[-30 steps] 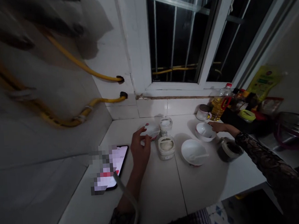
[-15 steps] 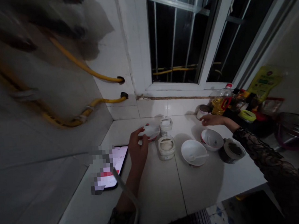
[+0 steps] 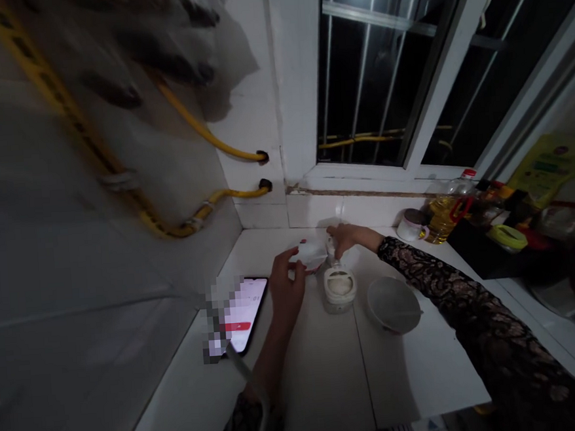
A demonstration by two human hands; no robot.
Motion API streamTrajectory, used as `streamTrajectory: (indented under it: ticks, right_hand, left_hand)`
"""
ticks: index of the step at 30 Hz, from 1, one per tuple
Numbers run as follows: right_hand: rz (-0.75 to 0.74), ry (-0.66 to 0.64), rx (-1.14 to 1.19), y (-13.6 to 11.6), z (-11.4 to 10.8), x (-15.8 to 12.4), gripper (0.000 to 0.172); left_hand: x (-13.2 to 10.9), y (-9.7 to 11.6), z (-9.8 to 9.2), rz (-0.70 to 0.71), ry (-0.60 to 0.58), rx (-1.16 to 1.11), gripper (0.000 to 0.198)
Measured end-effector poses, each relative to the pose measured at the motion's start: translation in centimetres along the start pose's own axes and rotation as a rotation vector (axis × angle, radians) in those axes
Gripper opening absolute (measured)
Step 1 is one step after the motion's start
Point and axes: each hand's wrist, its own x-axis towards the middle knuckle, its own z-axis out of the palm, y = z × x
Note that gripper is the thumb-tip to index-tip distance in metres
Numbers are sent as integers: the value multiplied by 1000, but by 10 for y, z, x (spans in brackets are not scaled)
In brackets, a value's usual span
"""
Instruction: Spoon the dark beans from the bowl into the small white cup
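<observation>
My left hand (image 3: pixel 287 284) has its thumb and fingers curled at the left edge of a small white bowl (image 3: pixel 312 253) with red marks on its outside. Just right of that bowl, my right hand (image 3: pixel 347 237) closes over a small jar, which its fingers mostly cover. A clear jar of pale contents (image 3: pixel 339 290) stands in front of the covered one. To the right sits a wider white bowl (image 3: pixel 389 297), with a white spoon (image 3: pixel 406 313) in it. My right sleeve passes behind this bowl and hides part of the counter.
A lit phone (image 3: pixel 248 317) lies left of my left hand. Near the wall at right stand a white mug-like container (image 3: pixel 411 225), an oil bottle (image 3: pixel 442 214) and a dark rack (image 3: pixel 482 251) of condiments. Yellow pipes (image 3: pixel 213 138) run along the left wall beside the window.
My right hand has moved left from the white container to the small rear jar. The view has shifted, and my right arm now hides the second bowl and dark jar.
</observation>
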Motion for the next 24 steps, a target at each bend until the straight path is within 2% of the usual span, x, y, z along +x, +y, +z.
streamTrajectory:
  ticks: [3,7,10,14,21,24]
  right_hand:
    - [3,-15,-5,18,1,-5,90]
    - [109,-33,-9,57,3,-20,88]
    - [222,-1,-60,88,8,-37,78]
    - [282,3,-71,120,14,-62,72]
    - [321,36,-42,149,22,-85,73]
    - [339,58,-17,153,26,-87,77]
  left_hand:
    - [1,5,-2,-7,2,-25,26]
    - [3,9,-6,-21,-15,-30,26]
    - [3,9,-6,-21,-14,-15,26]
    - [3,6,-3,-1,7,0,26]
    - [5,-5,-5,6,13,71,27]
    - [7,-14,-8,-26,-41,92,30]
